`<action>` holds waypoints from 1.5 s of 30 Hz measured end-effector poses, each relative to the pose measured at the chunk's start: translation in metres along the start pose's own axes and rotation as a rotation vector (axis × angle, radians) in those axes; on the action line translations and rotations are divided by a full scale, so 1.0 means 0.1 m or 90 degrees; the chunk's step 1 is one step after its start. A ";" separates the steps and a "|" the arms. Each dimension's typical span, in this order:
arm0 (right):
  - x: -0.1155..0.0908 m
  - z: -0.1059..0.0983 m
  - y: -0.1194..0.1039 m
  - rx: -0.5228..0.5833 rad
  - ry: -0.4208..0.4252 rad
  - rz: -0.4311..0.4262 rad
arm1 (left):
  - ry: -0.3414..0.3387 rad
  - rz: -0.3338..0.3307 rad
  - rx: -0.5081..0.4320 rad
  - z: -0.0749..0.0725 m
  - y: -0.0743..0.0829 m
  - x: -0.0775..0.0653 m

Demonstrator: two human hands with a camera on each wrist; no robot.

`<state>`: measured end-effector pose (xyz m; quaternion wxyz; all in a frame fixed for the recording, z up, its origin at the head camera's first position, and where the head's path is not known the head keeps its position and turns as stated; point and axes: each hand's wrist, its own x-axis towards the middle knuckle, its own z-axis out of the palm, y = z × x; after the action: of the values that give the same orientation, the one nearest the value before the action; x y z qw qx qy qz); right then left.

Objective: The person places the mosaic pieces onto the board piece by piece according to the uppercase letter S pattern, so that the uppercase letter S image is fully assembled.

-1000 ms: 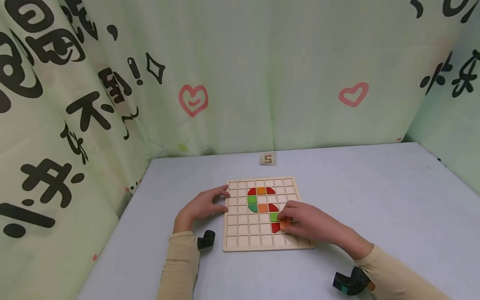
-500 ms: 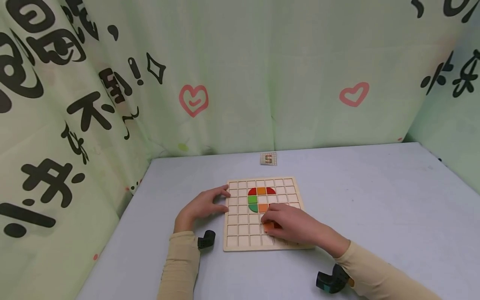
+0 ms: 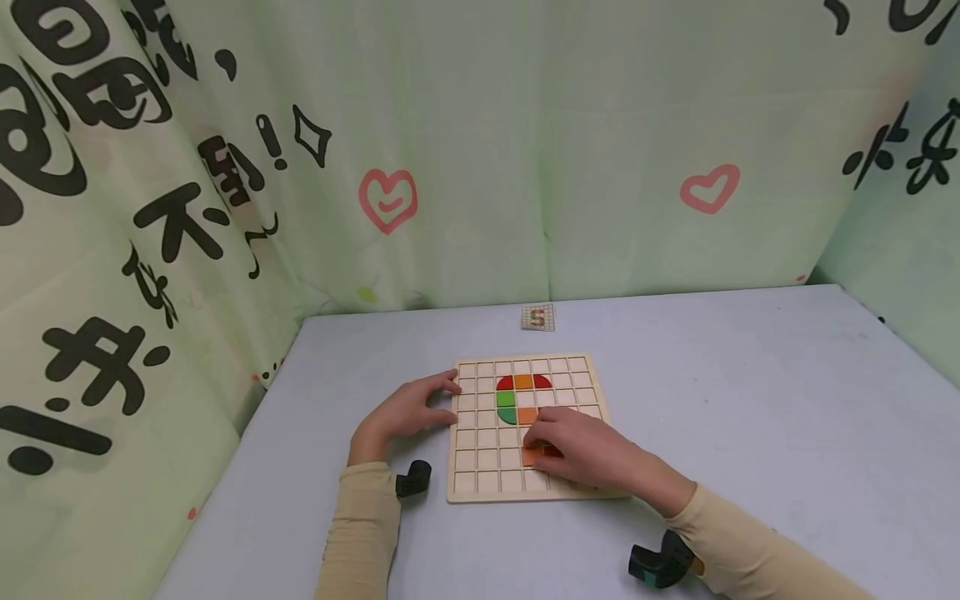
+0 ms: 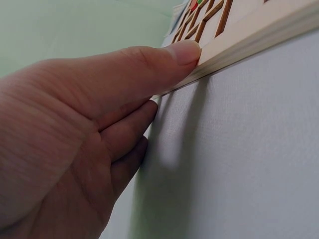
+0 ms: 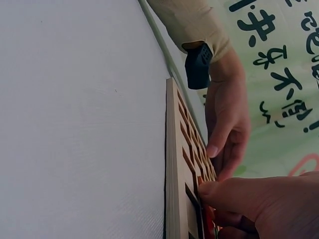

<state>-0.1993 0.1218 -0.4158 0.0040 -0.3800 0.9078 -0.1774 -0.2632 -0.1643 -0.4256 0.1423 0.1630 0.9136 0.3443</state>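
Pressing an orange square tile [image 3: 533, 455] into the wooden grid board [image 3: 480, 462], the person's right hand [image 3: 581, 452] lies over the board's lower middle, fingertips curled down onto the tile. Whether they pinch it or only push on top cannot be told; the right wrist view shows a thumb tip at a cell edge and little more. The tile sits in the second row from the near edge, just beside a red piece [image 3: 552, 451] half hidden under the fingers. Above it, red, orange and green pieces [image 3: 522, 383] form a curved pattern in the upper middle cells.

The left hand [image 3: 405, 412] braces the board's left edge, thumb flat against the rim and fingers relaxed, holding nothing.

Seating the tile well likely means keeping it level, square to the cell walls, and pressing straight down while the left hand stops the board from sliding.

The board lies on a pale blue table [image 3: 750, 392], with bare surface to the right and in front. A small pattern card [image 3: 537, 317] lies beyond the far edge, near a green printed curtain [image 3: 480, 150] that closes off the back and both sides.
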 end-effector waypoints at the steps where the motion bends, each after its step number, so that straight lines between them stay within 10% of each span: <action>1: 0.00 0.00 0.00 0.000 0.001 0.000 | 0.000 0.000 -0.001 0.00 0.00 0.00; 21: -0.07 -0.06 0.04 0.036 0.007 0.045 | 0.000 -0.002 0.000 0.01 0.00 0.00; 34: -0.62 -0.35 0.48 0.086 0.031 0.188 | 0.003 -0.003 0.009 0.01 -0.02 0.01; 45: -0.90 -0.47 0.72 0.084 -0.051 0.211 | 0.000 -0.007 0.007 0.03 -0.02 0.01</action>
<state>-0.1912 0.2462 -0.4063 0.0945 -0.2306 0.9436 -0.2180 -0.2637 -0.1640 -0.4293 0.1433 0.1584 0.9163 0.3387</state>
